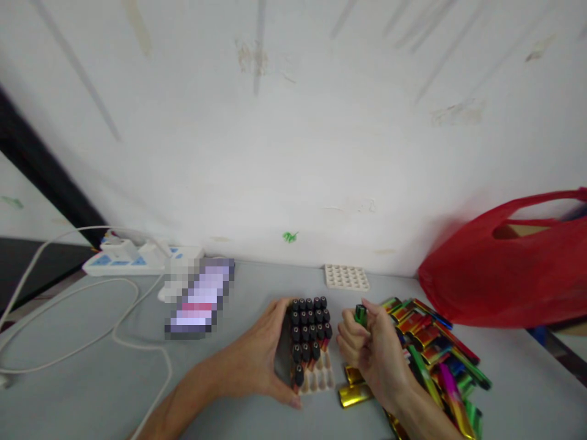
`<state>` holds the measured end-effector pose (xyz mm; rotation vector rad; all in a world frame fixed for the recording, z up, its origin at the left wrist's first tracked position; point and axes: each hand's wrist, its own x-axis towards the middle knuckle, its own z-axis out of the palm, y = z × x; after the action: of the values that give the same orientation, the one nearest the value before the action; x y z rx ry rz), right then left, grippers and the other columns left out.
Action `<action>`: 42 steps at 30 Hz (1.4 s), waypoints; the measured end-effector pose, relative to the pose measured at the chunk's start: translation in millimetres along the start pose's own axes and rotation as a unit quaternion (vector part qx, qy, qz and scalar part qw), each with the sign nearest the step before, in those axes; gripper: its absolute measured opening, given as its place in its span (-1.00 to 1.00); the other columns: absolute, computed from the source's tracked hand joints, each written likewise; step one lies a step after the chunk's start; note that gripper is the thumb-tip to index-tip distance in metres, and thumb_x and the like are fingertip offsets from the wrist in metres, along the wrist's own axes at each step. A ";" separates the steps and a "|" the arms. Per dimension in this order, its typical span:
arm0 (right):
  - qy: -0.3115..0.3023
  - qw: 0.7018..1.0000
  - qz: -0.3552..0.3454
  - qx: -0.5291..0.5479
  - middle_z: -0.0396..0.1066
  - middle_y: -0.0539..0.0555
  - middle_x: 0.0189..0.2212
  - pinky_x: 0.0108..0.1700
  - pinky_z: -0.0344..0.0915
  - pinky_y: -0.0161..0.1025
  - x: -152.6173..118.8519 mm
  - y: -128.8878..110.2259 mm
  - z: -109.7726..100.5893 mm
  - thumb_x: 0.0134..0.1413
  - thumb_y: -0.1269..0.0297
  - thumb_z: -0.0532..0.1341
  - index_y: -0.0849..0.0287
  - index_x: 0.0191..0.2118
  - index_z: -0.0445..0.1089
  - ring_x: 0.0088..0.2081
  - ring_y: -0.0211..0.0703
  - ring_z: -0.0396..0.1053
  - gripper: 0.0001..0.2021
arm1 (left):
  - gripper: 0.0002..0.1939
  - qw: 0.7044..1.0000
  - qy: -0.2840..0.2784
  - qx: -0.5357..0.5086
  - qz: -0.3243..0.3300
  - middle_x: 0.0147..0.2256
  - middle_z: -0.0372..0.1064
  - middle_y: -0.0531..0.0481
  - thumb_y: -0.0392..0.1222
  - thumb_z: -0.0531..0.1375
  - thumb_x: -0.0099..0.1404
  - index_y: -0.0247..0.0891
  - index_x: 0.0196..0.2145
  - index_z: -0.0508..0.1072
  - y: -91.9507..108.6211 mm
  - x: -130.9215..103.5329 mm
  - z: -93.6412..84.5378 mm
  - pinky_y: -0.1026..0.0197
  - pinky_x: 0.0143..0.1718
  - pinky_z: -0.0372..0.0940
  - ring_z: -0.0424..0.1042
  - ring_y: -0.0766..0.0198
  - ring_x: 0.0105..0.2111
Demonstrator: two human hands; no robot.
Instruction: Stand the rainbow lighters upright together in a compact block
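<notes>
A pale tray point(316, 380) with rows of round-bottomed slots holds many upright black-topped sticks point(310, 318); bare slots show at its front right. My left hand point(259, 354) is spread along the tray's left side, thumb at the front corner and fingers at the back. To the right of the tray, my right hand point(373, 351) is closed around a green shiny tube point(361, 315), whose dark end points up. Beside and partly under my right forearm lies a pile of shiny coloured tubes point(431, 342) in gold, red, green and purple.
A second pale tray point(347, 277) lies near the wall. On the right stands a red plastic bag point(499, 269). To the left are a blurred phone point(202, 299), a white power strip point(142, 260) and looping white cables point(132, 284) on the grey table point(243, 287).
</notes>
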<state>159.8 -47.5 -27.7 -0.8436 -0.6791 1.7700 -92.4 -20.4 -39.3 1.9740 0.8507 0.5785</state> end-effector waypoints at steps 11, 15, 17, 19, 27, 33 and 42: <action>-0.002 1.000 -0.019 0.020 -0.23 -0.26 -0.65 -0.59 -0.29 -0.30 -1.4 5.5 1.0 0.12 -0.26 0.41 0.02 -0.57 0.01 -0.61 -0.38 -0.35 -0.34 | 0.35 1.000 0.001 0.015 -0.004 0.44 0.13 -0.31 -0.01 0.69 -0.05 -0.11 0.51 0.05 -3.5 0.2 0.8 -0.37 0.52 0.07 0.13 -0.40 0.48; -0.028 1.000 -0.014 0.002 -0.22 -0.25 -0.64 -0.59 -0.31 -0.30 -2.0 5.2 1.7 0.20 -0.28 0.37 0.03 -0.55 0.04 -0.60 -0.37 -0.35 -0.35 | 0.37 1.000 -0.002 0.011 -0.001 0.44 0.13 -0.31 -0.01 0.70 -0.06 -0.12 0.51 0.04 -3.7 0.4 0.8 -0.37 0.52 0.07 0.11 -0.40 0.49; -0.045 0.999 -0.011 -0.006 -0.21 -0.25 -0.65 -0.58 -0.30 -0.30 -2.9 5.9 3.4 0.21 -0.30 0.36 0.04 -0.56 0.05 -0.60 -0.36 -0.33 -0.34 | 0.34 1.000 -0.002 0.008 0.003 0.43 0.15 -0.31 -0.01 0.69 -0.05 -0.13 0.50 0.06 -3.5 0.8 0.6 -0.36 0.52 0.09 0.13 -0.39 0.48; -0.048 0.999 -0.008 -0.020 -0.20 -0.24 -0.65 -0.58 -0.31 -0.29 -3.5 7.6 4.8 0.20 -0.33 0.35 0.03 -0.56 0.06 -0.61 -0.36 -0.32 -0.34 | 0.33 1.000 -0.001 0.010 0.003 0.43 0.15 -0.32 -0.02 0.69 -0.04 -0.13 0.50 0.05 -3.0 1.0 0.3 -0.35 0.51 0.10 0.14 -0.38 0.48; 0.048 0.996 -0.033 -0.061 -0.22 -0.22 -0.65 -0.54 -0.30 -0.24 -0.5 14.2 1.1 0.18 -0.37 0.29 0.01 -0.58 -0.02 -0.59 -0.33 -0.31 -0.32 | 0.32 1.000 -0.005 0.012 -0.004 0.42 0.16 -0.29 -0.04 0.69 -0.05 -0.12 0.48 0.05 -1.2 0.3 -0.7 -0.31 0.52 0.09 0.17 -0.33 0.46; 0.059 0.996 -0.031 -0.054 -0.23 -0.23 -0.67 -0.57 -0.29 -0.25 -0.7 13.8 1.7 0.15 -0.32 0.27 -0.01 -0.61 -0.01 -0.61 -0.33 -0.33 -0.36 | 0.32 1.000 0.002 0.014 -0.006 0.41 0.17 -0.27 -0.02 0.70 -0.05 -0.10 0.48 0.07 0.5 -0.3 -0.6 -0.29 0.52 0.09 0.19 -0.32 0.45; 0.059 0.996 -0.044 -0.042 -0.25 -0.25 -0.68 -0.58 -0.30 -0.26 -2.1 12.1 5.6 0.15 -0.21 0.27 -0.02 -0.61 0.02 -0.62 -0.33 -0.35 -0.44 | 0.32 1.000 -0.005 0.011 -0.004 0.42 0.17 -0.30 0.02 0.70 -0.04 -0.13 0.49 0.07 2.1 -0.1 -1.0 -0.32 0.53 0.07 0.17 -0.35 0.46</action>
<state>149.2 -53.7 -33.2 -0.9536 -0.7065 1.6093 -92.4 -20.7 -37.0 1.9910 0.8629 0.5557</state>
